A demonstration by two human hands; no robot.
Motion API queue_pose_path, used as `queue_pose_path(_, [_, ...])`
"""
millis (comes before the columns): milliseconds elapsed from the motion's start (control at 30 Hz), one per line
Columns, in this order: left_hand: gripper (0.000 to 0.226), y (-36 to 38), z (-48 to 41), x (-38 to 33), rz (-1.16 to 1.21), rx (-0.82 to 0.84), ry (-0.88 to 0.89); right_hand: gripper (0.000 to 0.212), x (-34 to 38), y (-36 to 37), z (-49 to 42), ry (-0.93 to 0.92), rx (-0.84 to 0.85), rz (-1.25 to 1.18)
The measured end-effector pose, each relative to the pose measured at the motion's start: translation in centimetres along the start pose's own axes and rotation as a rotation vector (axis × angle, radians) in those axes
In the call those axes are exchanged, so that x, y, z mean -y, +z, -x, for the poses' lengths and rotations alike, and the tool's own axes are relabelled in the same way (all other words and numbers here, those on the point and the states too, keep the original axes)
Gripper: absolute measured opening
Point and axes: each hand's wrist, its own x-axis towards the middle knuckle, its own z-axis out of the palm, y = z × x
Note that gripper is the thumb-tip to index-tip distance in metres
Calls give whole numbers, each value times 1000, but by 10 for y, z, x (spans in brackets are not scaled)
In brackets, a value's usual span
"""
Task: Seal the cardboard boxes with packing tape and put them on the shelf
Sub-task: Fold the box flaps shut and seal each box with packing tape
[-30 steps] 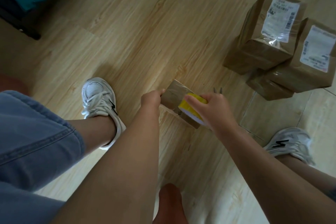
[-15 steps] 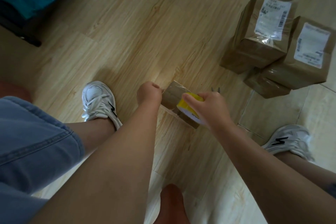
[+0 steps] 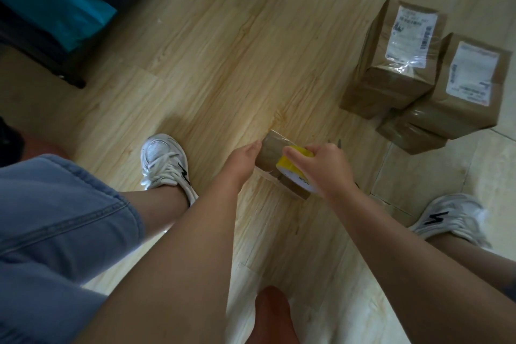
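A small cardboard box [image 3: 272, 149] lies on the wooden floor between my feet. My left hand [image 3: 244, 159] grips its left end, fingers curled on the edge. My right hand [image 3: 325, 166] holds a yellow-cored roll of packing tape [image 3: 294, 167] pressed onto the box's top right part; clear tape glints along the box. Most of the box's right half is hidden under the roll and my hand.
Three taped cardboard boxes [image 3: 399, 64] with white labels stand stacked at the right, the lowest one [image 3: 410, 138] flat on the floor. Scissor tips [image 3: 339, 142] poke out behind my right hand. White sneakers [image 3: 164, 162] flank the box. A dark furniture leg [image 3: 69, 79] and teal bag [image 3: 64, 12] sit upper left.
My hands and the box stay in nearly the same place; the left hand shifts slightly on the box's end. The camera view drifts a little.
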Motion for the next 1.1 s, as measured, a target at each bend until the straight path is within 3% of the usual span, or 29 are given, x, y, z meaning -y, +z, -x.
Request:
queue_pose_path(267, [45, 9, -1, 1, 51, -32, 29, 54, 2, -2, 2, 12, 19, -5])
queue_pose_path(433, [42, 8, -8, 3, -33, -59, 98, 54, 5, -5, 8, -22, 35, 17])
queue_pose_path(667, [39, 12, -12, 4, -96, -39, 154, 41, -2, -27, 13, 96, 289, -378])
queue_pose_path(833, [39, 15, -14, 8, -204, -80, 176, 54, -6, -30, 7, 64, 203, -198])
queue_pose_path(1100, [50, 15, -13, 8, -273, -92, 150, 61, -25, -39, 10, 140, 105, 395])
